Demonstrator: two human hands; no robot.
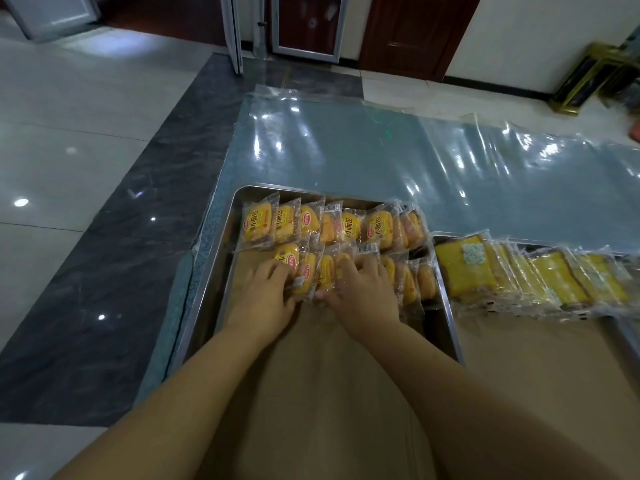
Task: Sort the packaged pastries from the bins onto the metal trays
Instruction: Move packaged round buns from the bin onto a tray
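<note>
Holding packaged pastries [313, 271] in the metal tray [221, 271]: left hand [266, 299] and right hand [367, 296].

Bun packs [258, 225]: golden-yellow, clear wrap, yellow label with red oval logo.
Cake-slice packs [464, 271]: pale yellow, clear wrap, white printed patch.
Trays [210, 282]: silver metal; liner paper [311, 344] tan.
Worktop [346, 150]: blue-grey speckle under glossy clear film.
Floor [69, 116]: pale grey tiles, dark grey marbled band [138, 220].
Doors [412, 29]: red-brown.
</note>
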